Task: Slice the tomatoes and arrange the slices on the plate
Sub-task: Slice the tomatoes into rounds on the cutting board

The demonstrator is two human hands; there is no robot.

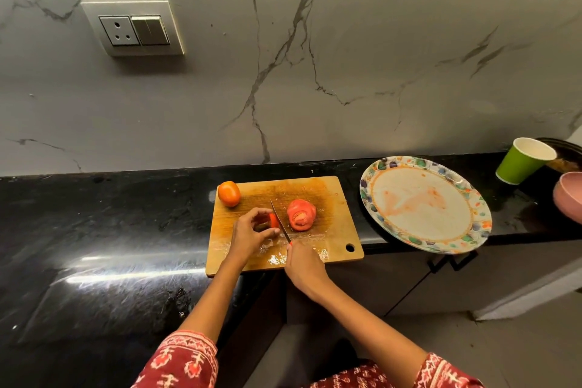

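Near the middle of the wet brown wooden cutting board (327,198), the left hand (248,235) pinches a soft, slippery red tomato piece (273,221) by its round side while the right hand (304,264) grips the thin knife (280,225), cutting gently.

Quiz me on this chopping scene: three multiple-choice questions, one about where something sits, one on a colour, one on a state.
1. Where is the whole tomato?
A. On the plate
B. Far left corner of the board
C. In the cup

2. What colour is the cup?
A. Green
B. Blue
C. White

3. What is on the plate?
A. A ring of slices
B. Only juice smears
C. A whole tomato

Answers:
1 B, it sits at the board's far left corner.
2 A, its outside is green.
3 B, the cut slices lie on the board, where the left hand holds a piece against the knife gripped by the right hand.
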